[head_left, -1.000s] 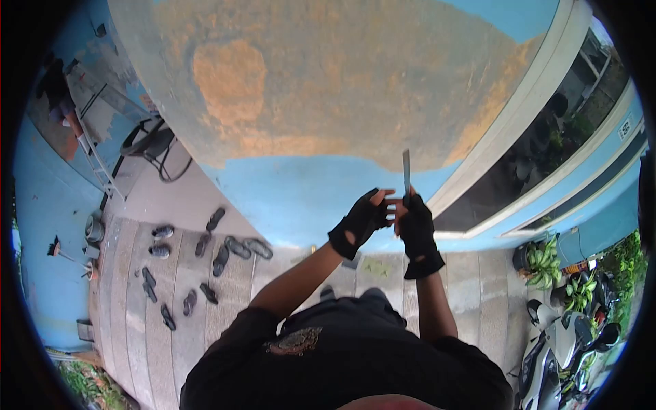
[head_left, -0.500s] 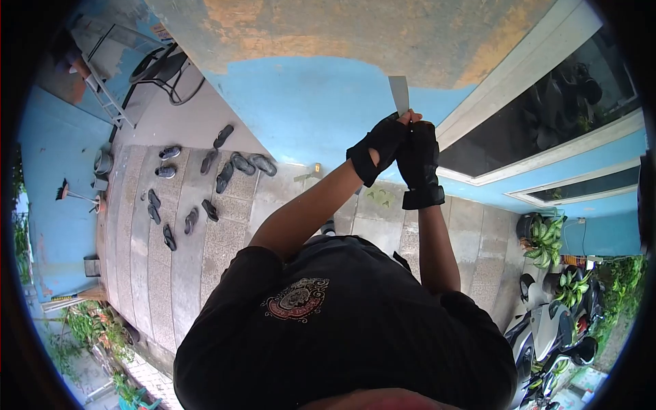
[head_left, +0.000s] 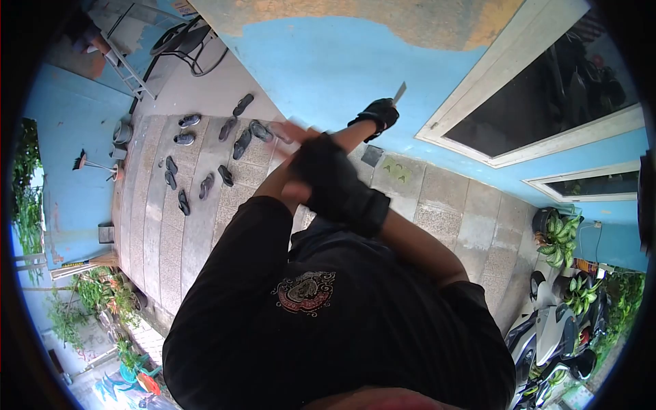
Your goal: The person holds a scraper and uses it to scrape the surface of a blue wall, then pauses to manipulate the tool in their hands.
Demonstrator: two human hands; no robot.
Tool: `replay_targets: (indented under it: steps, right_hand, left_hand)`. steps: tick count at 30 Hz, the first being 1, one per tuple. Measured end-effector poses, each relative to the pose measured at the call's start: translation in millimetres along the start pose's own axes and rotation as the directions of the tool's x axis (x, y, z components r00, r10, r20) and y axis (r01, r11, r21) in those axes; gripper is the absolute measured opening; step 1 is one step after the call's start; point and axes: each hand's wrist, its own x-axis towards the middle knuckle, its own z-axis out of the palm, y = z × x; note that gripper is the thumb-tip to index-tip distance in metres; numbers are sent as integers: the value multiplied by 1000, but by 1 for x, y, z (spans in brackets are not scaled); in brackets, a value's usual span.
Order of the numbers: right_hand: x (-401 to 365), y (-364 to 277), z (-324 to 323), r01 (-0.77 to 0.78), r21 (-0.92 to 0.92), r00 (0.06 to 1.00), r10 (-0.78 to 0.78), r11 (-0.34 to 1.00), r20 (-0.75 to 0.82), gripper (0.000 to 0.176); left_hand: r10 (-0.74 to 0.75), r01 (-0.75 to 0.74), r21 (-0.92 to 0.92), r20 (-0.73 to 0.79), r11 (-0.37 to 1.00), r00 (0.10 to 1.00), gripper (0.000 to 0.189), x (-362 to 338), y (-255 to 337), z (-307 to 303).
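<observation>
My left hand (head_left: 380, 117), in a black fingerless glove, is closed around a putty knife (head_left: 400, 93). Its flat metal blade points up, close to the light blue wall (head_left: 321, 61), where a patch of bare, orange-brown surface (head_left: 437, 20) shows above. Most of the handle is hidden in the fist. Crossing over my left forearm is my right hand (head_left: 328, 178), also gloved in black. Its bare fingers are spread toward the left and somewhat blurred, with nothing seen in them.
Several sandals (head_left: 242, 143) lie on the tiled floor (head_left: 437, 219) to the left. A chair (head_left: 195, 44) and a ladder (head_left: 130, 75) with a person's leg (head_left: 99, 44) stand upper left. White-framed windows (head_left: 492, 160), a potted plant (head_left: 560, 236) and motorcycles (head_left: 547, 335) are at the right.
My hands have separated. My left hand has lowered and turned with the putty knife, whose blade is now seen narrower, while my right hand has crossed leftward over my left forearm.
</observation>
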Motion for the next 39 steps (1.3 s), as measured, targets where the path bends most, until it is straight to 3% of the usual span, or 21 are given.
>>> replay_targets:
  steps: [2,4,5,6,7,8,9,11,13,14,15,18,20,21,25,27,31,33,35,37,39]
  right_hand:
    - [-14,14,24,207,-31,972,-202,978,116,53]
    - [-84,88,45,-225,-3,961,222,974,167,44]
    - [-112,121,53,-291,-180,945,253,940,-206,39]
    - [-125,137,39,-539,-287,841,522,792,-140,37]
    - [-107,116,5,-906,-28,421,906,423,53,36]
    - [-116,122,12,-693,148,675,707,706,-211,38]
    - [-94,108,0,-561,-90,804,517,823,-295,38]
    - [-29,64,-2,-396,-17,818,343,918,-462,42]
    - [-5,39,20,-311,9,914,302,950,-272,48]
    - [4,40,34,-150,-180,980,122,972,-159,53]
    - [4,45,47,-119,-188,991,129,975,39,52]
    - [-31,107,76,-312,-108,948,303,944,-94,38]
    - [-40,121,69,-671,229,650,708,705,-277,32]
    - [-32,120,70,-523,462,571,697,716,-433,32]
    - [30,101,79,-542,-65,674,387,838,-629,40]
    - [36,96,102,-346,-645,938,274,682,-214,38]
    - [40,64,134,-554,-96,790,486,827,-373,30]
    - [32,68,127,-438,515,545,673,737,-501,30]
    - [33,82,117,-612,266,429,596,744,-679,31]
    - [19,109,109,-693,238,411,645,680,-645,36]
    - [22,114,96,-596,545,459,807,590,-371,40]
  left_hand:
    - [-57,59,55,-32,997,998,34,17,-23,-4]
    - [112,-99,117,-114,988,987,33,28,-53,-18]
    - [231,-208,217,-84,954,969,33,30,-69,-24]
    - [-21,22,0,-118,1000,993,31,-4,-35,-55]
    - [48,-31,79,-225,996,973,31,4,-50,-53]
    - [25,-18,36,-218,999,976,33,6,-51,-56]
    - [-2,1,-8,-197,1000,980,35,6,-52,-54]
    - [133,-128,46,-141,991,981,32,9,-65,-46]
    - [129,-82,161,-303,984,944,29,29,-79,-21]
    - [532,-546,-205,-124,812,837,23,72,-137,-9]
    - [348,-323,130,-316,937,883,20,0,-60,-60]
    - [364,-319,179,-374,931,853,23,-25,-63,-103]
    - [223,-188,147,-275,971,935,24,-46,-63,-132]
    - [220,-185,151,-262,971,940,24,-55,-72,-134]
    - [434,-447,33,-312,894,845,31,-76,-87,-136]
    - [402,-421,-2,-295,907,867,28,-76,-96,-143]
    - [256,-294,-129,-250,947,934,20,-75,-98,-172]
    - [263,-333,-238,-284,912,922,23,-75,-103,-172]
    - [347,-475,-437,-343,764,873,26,-73,-99,-166]
    - [292,-370,-662,-231,652,928,26,-86,-83,-168]
    - [200,-109,-956,-54,274,978,22,-116,-47,-187]
